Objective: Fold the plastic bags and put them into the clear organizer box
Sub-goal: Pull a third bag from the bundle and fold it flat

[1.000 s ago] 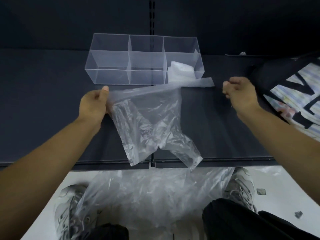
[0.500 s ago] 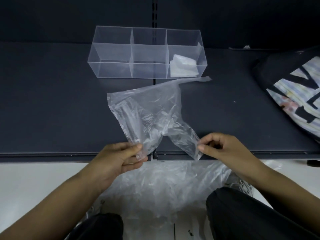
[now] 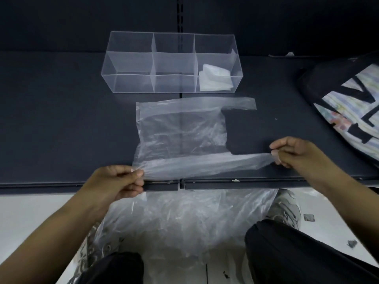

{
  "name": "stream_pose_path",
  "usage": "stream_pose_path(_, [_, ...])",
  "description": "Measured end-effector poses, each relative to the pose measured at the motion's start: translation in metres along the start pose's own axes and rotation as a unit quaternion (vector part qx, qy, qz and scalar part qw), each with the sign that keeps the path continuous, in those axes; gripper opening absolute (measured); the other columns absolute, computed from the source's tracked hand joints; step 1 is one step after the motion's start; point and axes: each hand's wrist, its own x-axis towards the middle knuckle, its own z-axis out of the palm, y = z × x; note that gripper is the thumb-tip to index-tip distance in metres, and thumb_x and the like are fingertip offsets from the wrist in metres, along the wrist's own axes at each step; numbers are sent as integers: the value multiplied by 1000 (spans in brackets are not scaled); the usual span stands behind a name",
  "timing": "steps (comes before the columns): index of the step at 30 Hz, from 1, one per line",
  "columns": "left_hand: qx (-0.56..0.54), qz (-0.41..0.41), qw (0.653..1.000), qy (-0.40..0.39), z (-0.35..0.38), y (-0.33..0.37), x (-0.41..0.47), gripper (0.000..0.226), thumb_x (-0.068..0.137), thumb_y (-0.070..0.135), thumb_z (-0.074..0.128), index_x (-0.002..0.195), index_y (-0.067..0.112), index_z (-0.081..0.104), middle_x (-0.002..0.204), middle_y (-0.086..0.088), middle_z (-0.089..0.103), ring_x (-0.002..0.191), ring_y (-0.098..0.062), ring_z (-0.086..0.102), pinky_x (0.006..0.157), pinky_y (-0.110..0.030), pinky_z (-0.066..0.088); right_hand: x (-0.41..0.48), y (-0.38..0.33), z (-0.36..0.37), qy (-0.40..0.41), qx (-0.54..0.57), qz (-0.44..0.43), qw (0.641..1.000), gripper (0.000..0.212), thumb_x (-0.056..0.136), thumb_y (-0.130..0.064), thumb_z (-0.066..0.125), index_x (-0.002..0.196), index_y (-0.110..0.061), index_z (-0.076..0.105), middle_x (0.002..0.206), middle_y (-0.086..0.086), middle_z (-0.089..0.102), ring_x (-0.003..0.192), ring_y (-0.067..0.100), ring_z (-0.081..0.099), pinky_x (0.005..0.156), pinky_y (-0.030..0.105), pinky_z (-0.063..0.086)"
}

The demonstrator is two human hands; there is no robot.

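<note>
Head view: the clear organizer box (image 3: 131, 83) stands far on the dark shelf (image 3: 61, 119), with one folded bag (image 3: 215, 78) in its right end compartment. Just near of it a translucent plastic bag (image 3: 180, 136) lies spread flat, its handles pointing right. The left hand (image 3: 117, 185) pinches the near left corner, and the right hand (image 3: 295, 152) pinches the end of the near handle, so this edge is stretched between them.
</note>
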Motion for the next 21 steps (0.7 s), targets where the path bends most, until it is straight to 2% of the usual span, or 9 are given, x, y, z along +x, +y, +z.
stream_pose_path(5, [93, -13, 994, -63, -4, -2, -2, 19, 79, 10, 73, 92, -3, 65, 67, -16, 71, 54, -20, 68, 46, -21, 52, 1, 9, -5, 7, -235, -41, 971, 13, 88, -9, 64, 89, -22, 61, 62, -6, 63, 61, 4, 58, 54, 13, 38])
stream_pose_path(8, [206, 0, 976, -65, -7, 5, -7, 24, 77, 21, 78, 89, 6, 65, 64, -14, 70, 51, -20, 67, 44, -23, 50, 0, 2, -6, 61, -347, 7, 936, 13, 84, -16, 69, 88, -18, 57, 89, 4, 64, 86, 29, 62, 72, 32, 43])
stream_pose_path(10, [335, 106, 935, 44, -6, 10, -6, 21, 78, 34, 77, 78, 18, 63, 59, -3, 68, 45, -13, 62, 44, -22, 46, -3, -12, 2, 167, -398, -43, 901, 20, 82, -16, 70, 98, -9, 60, 104, 16, 59, 96, 40, 57, 84, 44, 45])
stream_pose_path(12, [397, 309, 845, 181, 9, 15, -5, 13, 86, 29, 68, 78, 22, 60, 69, 8, 65, 54, -9, 60, 53, -25, 46, -10, -35, 32, 222, -370, -166, 886, 29, 82, -11, 67, 111, -5, 63, 112, 22, 55, 102, 42, 53, 93, 45, 41])
stream_pose_path(13, [388, 392, 810, 198, 20, 16, -3, 4, 90, 22, 62, 88, 19, 63, 83, 4, 66, 68, -13, 62, 65, -28, 49, -13, -48, 53, 192, -344, -222, 892, 33, 85, -10, 63, 117, -5, 62, 120, 22, 54, 110, 40, 51, 99, 41, 37])
stream_pose_path(14, [389, 428, 793, 188, 32, 17, 2, 14, 94, 18, 57, 105, 13, 64, 103, -5, 66, 90, -22, 63, 83, -31, 48, -16, -62, 77, 134, -318, -264, 901, 38, 88, -12, 60, 126, -5, 57, 132, 21, 50, 122, 36, 46, 107, 37, 30])
stream_pose_path(16, [450, 416, 781, 117, 49, 13, 16, 47, 101, 29, 42, 140, 3, 43, 147, -14, 42, 136, -29, 37, 115, -33, 22, -20, -76, 125, 7, -296, -309, 904, 50, 97, -24, 50, 144, -9, 39, 153, 12, 31, 143, 26, 25, 118, 32, 12])
stream_pose_path(19, [596, 370, 707, 86, 50, 1, 37, 78, 93, 61, 5, 153, 11, 3, 160, -2, -4, 148, -15, -6, 120, -35, -7, -17, -62, 164, -60, -363, -338, 866, 63, 100, -45, 35, 152, -14, 17, 161, 6, 5, 149, 19, 0, 121, 36, -1])
stream_pose_path(21, [616, 367, 691, 89, 43, -4, 46, 85, 88, 68, -2, 153, 13, 0, 160, 1, -6, 147, -13, -8, 120, -38, -5, -12, -38, 158, -49, -426, -323, 844, 69, 97, -56, 26, 153, -17, 12, 161, 4, 1, 149, 20, -2, 120, 41, 1])
